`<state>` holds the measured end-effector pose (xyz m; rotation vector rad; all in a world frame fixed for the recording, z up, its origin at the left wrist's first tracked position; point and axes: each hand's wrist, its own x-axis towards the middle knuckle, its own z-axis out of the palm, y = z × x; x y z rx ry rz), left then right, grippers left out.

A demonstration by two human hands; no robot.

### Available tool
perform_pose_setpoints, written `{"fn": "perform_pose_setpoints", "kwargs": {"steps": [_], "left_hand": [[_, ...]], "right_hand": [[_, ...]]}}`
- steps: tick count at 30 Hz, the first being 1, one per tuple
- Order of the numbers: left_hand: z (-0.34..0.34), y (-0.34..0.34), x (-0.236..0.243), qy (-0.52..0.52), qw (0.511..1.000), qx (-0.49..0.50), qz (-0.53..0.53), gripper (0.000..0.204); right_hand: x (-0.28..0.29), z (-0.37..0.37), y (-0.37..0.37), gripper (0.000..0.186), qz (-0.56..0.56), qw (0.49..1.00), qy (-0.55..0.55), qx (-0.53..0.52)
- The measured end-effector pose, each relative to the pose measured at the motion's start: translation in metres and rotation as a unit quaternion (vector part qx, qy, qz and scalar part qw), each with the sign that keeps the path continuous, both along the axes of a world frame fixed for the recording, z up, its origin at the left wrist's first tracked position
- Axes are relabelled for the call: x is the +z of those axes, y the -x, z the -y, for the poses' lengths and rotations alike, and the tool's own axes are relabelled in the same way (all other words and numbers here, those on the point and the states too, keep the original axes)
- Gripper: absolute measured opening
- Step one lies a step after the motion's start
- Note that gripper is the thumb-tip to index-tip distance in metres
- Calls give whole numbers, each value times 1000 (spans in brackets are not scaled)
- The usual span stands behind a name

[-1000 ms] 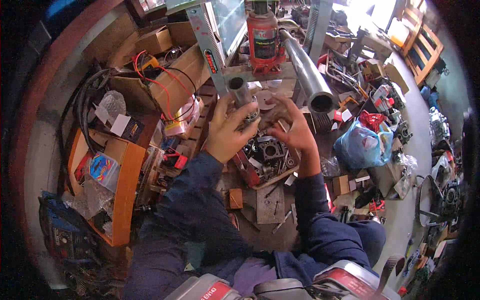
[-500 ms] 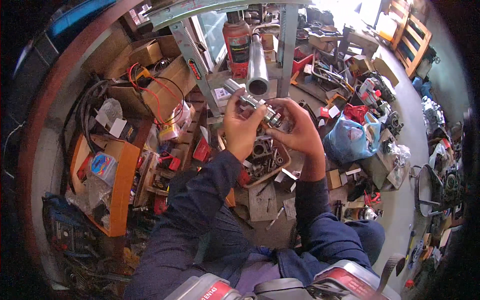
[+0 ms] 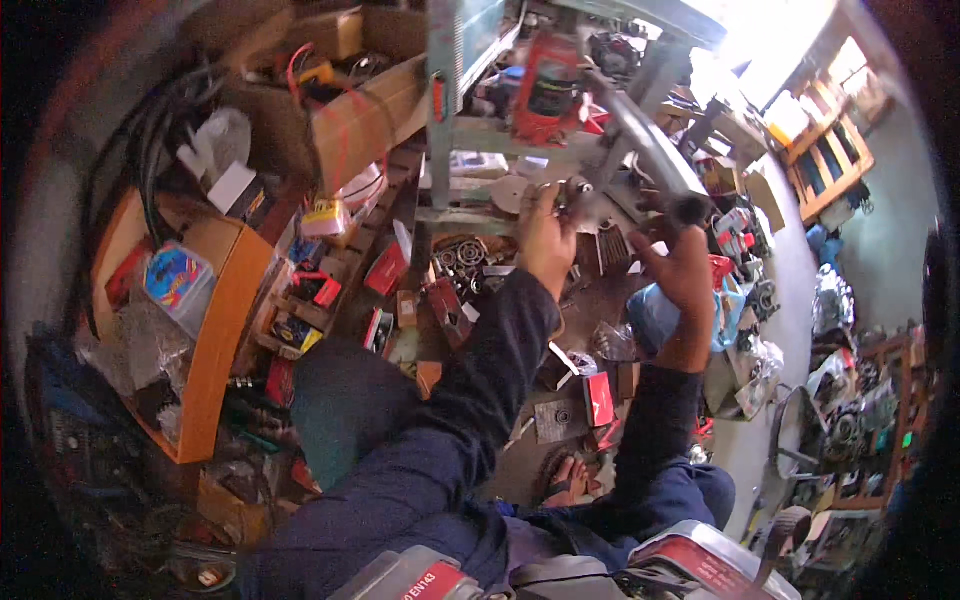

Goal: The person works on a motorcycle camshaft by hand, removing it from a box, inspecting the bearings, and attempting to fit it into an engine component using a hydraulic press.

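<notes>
My left hand (image 3: 548, 245) is closed around a short metal shaft-like part (image 3: 580, 198), its round end turned toward me and blurred by motion. To the right, my right hand (image 3: 685, 275) is raised against the open end of a long metal pipe (image 3: 648, 140), with thumb and finger apart. It seems to touch the pipe, though some of its fingers are hidden or blurred there. From that end the pipe slants away toward a red bottle jack (image 3: 547, 90) standing inside a grey-green metal frame (image 3: 440, 130).
Machine parts, small boxes and a blue plastic bag (image 3: 655, 318) crowd the floor below my hands. An orange-brown box (image 3: 215, 345) and a large cardboard box (image 3: 365, 120) stand at the left. A wooden pallet (image 3: 835, 155) leans at the far right.
My right hand has left the metal part and moved right to the pipe's end. The pipe has swung to the right. The metal part stays in my left hand; the view has shifted.
</notes>
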<state>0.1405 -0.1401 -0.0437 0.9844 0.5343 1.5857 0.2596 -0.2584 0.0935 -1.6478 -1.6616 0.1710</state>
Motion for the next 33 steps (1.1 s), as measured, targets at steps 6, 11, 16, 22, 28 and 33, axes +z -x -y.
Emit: {"fn": "perform_pose_setpoints", "kwargs": {"steps": [6,11,16,22,28,33], "left_hand": [[-18,-14,-9,80,996,16,42,39],[-50,-40,-27,309,803,-106,498,48],[-67,-42,-28,337,788,-88,507,48],[-72,-32,-27,398,739,-66,539,55],[-90,-38,-60,234,919,57,313,58],[-76,-33,-44,396,745,-85,531,57]], "right_hand": [[4,-10,10,44,-80,993,90,17],[22,-46,48,41,5,994,107,25],[14,-94,63,32,12,998,34,51],[16,-125,74,32,-178,971,126,-94],[-2,-158,75,34,-291,924,230,-93],[-30,-161,100,26,-492,863,112,-5]]}}
